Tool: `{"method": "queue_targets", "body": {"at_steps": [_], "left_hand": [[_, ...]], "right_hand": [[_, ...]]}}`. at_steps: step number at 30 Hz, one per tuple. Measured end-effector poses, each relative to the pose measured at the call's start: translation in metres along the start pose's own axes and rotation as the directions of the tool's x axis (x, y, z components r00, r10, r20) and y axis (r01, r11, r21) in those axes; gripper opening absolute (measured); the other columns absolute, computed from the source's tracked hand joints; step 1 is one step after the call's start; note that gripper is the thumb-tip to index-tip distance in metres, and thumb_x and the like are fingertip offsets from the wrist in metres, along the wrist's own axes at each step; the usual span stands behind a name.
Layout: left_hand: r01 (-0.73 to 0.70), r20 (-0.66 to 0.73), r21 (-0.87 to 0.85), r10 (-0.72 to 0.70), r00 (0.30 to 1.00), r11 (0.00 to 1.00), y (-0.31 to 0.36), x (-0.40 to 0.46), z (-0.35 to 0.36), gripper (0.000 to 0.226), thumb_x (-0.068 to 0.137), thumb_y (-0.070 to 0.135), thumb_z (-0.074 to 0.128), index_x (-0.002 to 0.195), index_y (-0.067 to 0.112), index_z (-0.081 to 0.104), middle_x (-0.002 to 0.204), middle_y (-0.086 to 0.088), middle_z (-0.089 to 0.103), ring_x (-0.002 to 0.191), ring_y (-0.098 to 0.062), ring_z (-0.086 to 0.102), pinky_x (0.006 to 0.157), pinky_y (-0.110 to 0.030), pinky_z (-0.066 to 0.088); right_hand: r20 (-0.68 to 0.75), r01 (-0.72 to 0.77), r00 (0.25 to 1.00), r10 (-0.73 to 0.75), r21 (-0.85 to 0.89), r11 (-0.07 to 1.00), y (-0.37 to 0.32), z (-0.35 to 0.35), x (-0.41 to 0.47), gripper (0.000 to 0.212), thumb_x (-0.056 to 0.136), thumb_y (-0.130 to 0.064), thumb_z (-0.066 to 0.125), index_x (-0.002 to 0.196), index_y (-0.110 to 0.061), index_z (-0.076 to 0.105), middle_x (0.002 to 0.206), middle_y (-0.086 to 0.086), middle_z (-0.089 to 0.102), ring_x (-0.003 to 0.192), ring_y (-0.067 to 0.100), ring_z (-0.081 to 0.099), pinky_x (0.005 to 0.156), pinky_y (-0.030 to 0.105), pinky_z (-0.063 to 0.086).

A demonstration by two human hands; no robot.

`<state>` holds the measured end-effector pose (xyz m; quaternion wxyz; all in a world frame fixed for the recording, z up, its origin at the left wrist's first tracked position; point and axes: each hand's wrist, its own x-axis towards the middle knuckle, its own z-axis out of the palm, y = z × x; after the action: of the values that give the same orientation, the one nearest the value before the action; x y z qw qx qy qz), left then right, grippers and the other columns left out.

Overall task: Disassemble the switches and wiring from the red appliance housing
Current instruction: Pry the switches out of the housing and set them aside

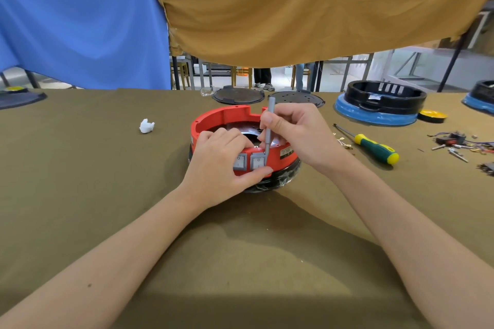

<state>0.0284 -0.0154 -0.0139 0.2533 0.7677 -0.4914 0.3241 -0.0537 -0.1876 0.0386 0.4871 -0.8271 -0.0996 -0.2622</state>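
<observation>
The round red appliance housing (227,117) sits on a black base at the table's middle. Two grey rocker switches (257,162) are set in its near wall. My left hand (222,165) grips that wall, fingers curled over the rim and thumb under the switches. My right hand (294,131) holds a thin grey tool (269,125) upright. Its tip rests at the right edge of the right-hand switch. The housing's inside is mostly hidden by my hands.
A green-and-yellow screwdriver (374,148) lies to the right, with loose terminals, wires and removed switches (459,144) beyond it. Black housings on blue bases (379,107) and two dark round plates (238,95) stand at the back. A white crumpled scrap (146,126) lies left.
</observation>
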Motion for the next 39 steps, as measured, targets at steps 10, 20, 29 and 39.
{"method": "queue_targets", "body": {"at_steps": [10, 20, 29, 39], "left_hand": [[-0.005, 0.029, -0.004, 0.005, 1.000, 1.000, -0.001, 0.000, -0.001, 0.051, 0.082, 0.070, 0.055, 0.091, 0.020, 0.063, 0.090, 0.009, 0.061, 0.086, -0.011, 0.054, 0.081, -0.031, 0.035], [-0.036, 0.071, -0.018, 0.037, 0.997, 0.999, -0.006, 0.000, -0.004, 0.051, 0.084, 0.069, 0.054, 0.095, 0.021, 0.062, 0.093, 0.011, 0.062, 0.086, -0.010, 0.054, 0.086, -0.040, 0.043], [0.020, 0.068, -0.087, -0.014, 0.998, 0.996, -0.005, 0.002, -0.005, 0.055, 0.080, 0.074, 0.052, 0.094, 0.022, 0.065, 0.092, 0.012, 0.066, 0.086, -0.007, 0.054, 0.087, -0.038, 0.042], [0.042, 0.068, -0.122, -0.034, 0.997, 0.992, -0.004, 0.003, -0.006, 0.051, 0.080, 0.072, 0.057, 0.100, 0.026, 0.067, 0.095, 0.013, 0.068, 0.088, -0.007, 0.055, 0.089, -0.039, 0.042]], "right_hand": [[-0.006, -0.133, 0.991, 0.134, 0.079, 0.988, 0.001, 0.001, 0.002, 0.027, 0.101, -0.028, 0.055, 0.084, -0.012, 0.068, 0.073, 0.005, 0.073, 0.071, 0.021, 0.073, 0.061, 0.021, 0.053], [-0.024, 0.039, 0.999, -0.035, 0.178, 0.983, -0.008, -0.001, -0.004, 0.017, 0.098, -0.016, 0.059, 0.098, -0.001, 0.065, 0.085, 0.015, 0.074, 0.073, 0.026, 0.073, 0.064, 0.029, 0.060], [0.045, 0.131, 0.991, -0.127, -0.105, 0.986, -0.009, 0.010, -0.005, 0.011, 0.096, -0.021, 0.063, 0.094, -0.010, 0.064, 0.079, -0.004, 0.071, 0.076, 0.014, 0.072, 0.067, 0.026, 0.060], [0.162, -0.004, 0.985, 0.056, -0.300, 0.954, -0.027, 0.017, 0.024, 0.021, 0.102, -0.028, 0.054, 0.089, -0.012, 0.058, 0.073, -0.001, 0.071, 0.064, 0.011, 0.071, 0.058, 0.024, 0.058]]}}
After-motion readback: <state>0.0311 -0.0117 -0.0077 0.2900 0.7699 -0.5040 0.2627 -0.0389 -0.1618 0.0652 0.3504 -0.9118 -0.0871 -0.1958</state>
